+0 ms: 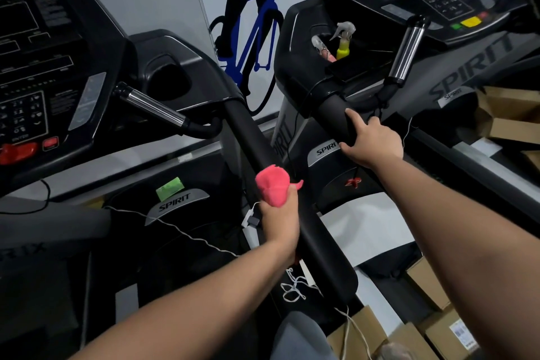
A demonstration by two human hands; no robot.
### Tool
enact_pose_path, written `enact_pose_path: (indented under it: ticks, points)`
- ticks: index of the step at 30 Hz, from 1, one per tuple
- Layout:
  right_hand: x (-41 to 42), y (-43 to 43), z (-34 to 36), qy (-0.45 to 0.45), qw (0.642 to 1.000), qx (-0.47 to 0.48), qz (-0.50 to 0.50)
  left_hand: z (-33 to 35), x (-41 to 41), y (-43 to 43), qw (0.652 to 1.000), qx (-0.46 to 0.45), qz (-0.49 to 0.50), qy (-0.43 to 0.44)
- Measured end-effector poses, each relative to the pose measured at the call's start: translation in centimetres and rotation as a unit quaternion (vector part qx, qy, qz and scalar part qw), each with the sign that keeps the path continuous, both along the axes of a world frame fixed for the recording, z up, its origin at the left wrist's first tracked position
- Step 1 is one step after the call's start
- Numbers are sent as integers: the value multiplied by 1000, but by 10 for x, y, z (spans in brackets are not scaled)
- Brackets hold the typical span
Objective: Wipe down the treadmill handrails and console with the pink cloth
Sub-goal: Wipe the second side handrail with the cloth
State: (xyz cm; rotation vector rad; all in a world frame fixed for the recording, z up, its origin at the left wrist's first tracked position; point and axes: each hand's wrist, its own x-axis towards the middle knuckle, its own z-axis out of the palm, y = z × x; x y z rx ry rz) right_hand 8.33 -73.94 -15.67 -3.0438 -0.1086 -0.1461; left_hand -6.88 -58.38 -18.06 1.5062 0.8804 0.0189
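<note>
My left hand (280, 221) grips the bunched pink cloth (273, 184) and holds it against the left side of a long black handrail (315, 242) that runs from the left treadmill console (38, 73) down toward me. My right hand (371, 142) holds the black handrail (336, 114) of the right treadmill, fingers wrapped over it and the forefinger stretched up along the bar. The right console (438, 3) with its keypad sits at the top right.
Two spray bottles (343, 41) stand in the right console's cup holder. Chrome pulse grips (155, 108) (407, 50) jut from both consoles. White cables (190, 235) trail between the machines. Cardboard boxes (432, 327) crowd the lower right and right edge. A blue cyclist decal (254, 29) marks the wall.
</note>
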Motion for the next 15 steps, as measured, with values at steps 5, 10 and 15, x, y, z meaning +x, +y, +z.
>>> enact_pose_path:
  ticks: [5, 10, 15]
  points:
    - [1, 0, -1, 0, 1000, 0, -2, -23, -37, -18, 992, -127, 10, 15]
    - [0, 0, -1, -1, 1000, -5, -3, -61, -45, -17, 958, -288, -2, -4]
    - [0, -1, -2, -1, 1000, -1, -3, -29, -16, 0, 948, -318, 5, -1]
